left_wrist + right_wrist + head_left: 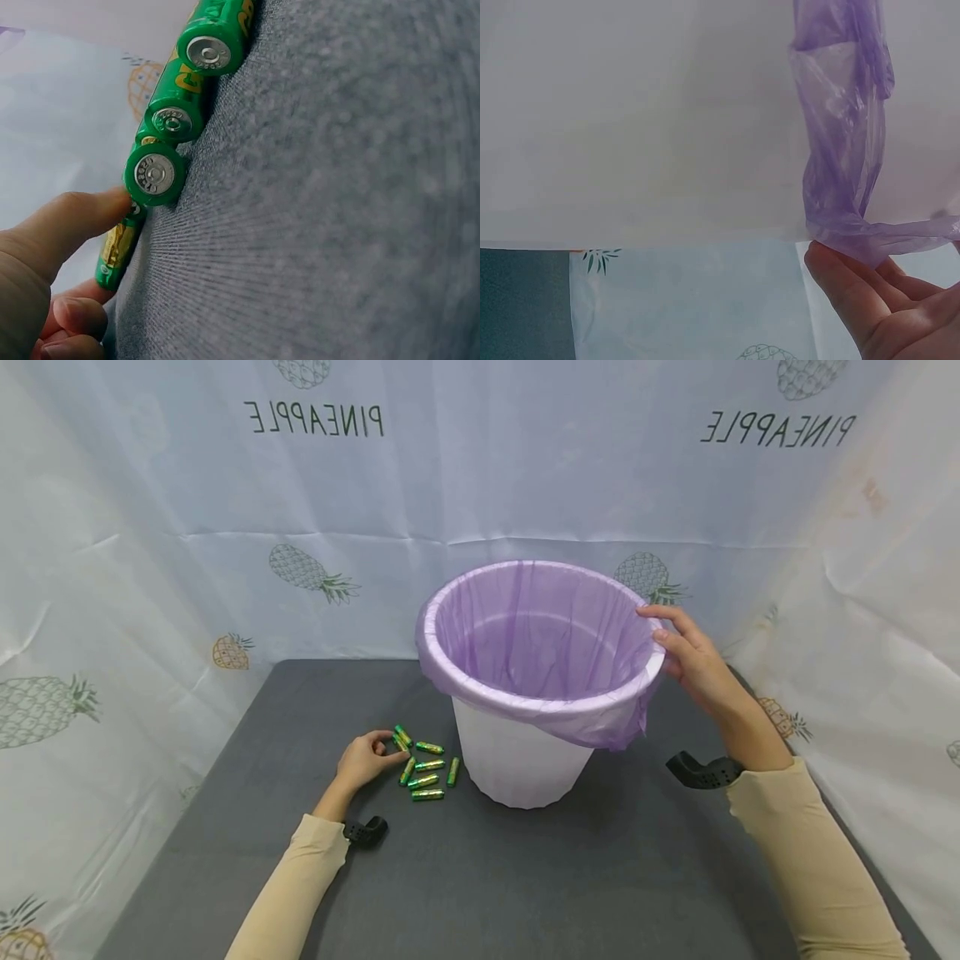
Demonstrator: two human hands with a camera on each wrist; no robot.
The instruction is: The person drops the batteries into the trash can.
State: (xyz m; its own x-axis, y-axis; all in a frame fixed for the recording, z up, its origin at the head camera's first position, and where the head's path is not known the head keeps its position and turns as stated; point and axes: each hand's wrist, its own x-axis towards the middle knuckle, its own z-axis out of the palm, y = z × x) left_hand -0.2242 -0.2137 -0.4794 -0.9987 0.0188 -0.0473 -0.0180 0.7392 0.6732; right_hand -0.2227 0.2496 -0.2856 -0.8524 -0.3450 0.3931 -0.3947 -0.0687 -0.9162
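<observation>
Several small green-and-gold batteries [430, 765] lie loosely grouped on the grey table, left of a white trash can [517, 760]. At the group's far left edge, my left hand [365, 762] pinches one battery [118, 244] between thumb and index finger, its other fingers curled. That battery is low over the cloth. A purple trash bag [540, 643] lines the can and folds over its rim. My right hand [693, 656] holds the rim at the right side, fingers against the bag's folded edge [847, 150].
The dark grey table [510, 877] reaches back to a white curtain [495, 468] printed with pineapples, which also hangs at both sides. Each wrist wears a black strap [701, 772]. The can stands upright near the table's back edge.
</observation>
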